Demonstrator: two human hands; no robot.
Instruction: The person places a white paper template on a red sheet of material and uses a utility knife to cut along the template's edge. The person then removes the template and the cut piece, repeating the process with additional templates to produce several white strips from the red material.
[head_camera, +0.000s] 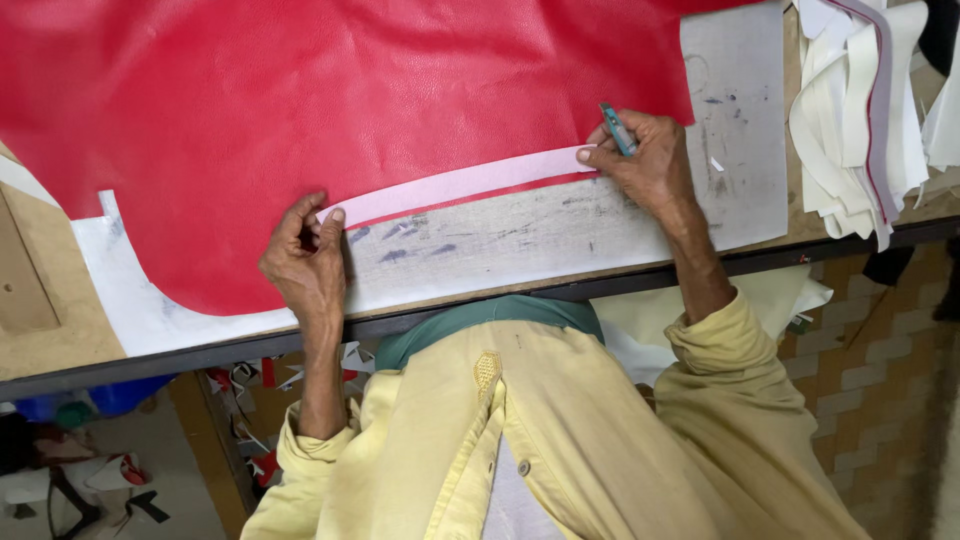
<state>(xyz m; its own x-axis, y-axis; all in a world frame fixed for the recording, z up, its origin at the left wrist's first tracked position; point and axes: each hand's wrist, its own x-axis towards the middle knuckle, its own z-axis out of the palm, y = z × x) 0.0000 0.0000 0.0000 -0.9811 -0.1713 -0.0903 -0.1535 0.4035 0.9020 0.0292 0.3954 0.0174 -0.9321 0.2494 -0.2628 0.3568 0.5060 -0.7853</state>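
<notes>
A large sheet of red leather (300, 100) lies spread over a grey-white cutting mat (520, 235) on the workbench. Along the leather's lower edge lies a long, curved pale pink strip (460, 185). My left hand (305, 258) presses its fingertips on the strip's left end. At the strip's right end my right hand (648, 160) is closed around a small teal-handled tool (618, 128), whose tip I cannot make out. My yellow shirt (560, 440) fills the bottom of the view.
A pile of white and cream cut pieces (865, 110) lies at the right end of the bench. The dark front edge of the bench (200, 350) runs across the view. Scraps and bags (90, 460) lie on the floor at the lower left, with a brick-patterned floor (880, 380) on the right.
</notes>
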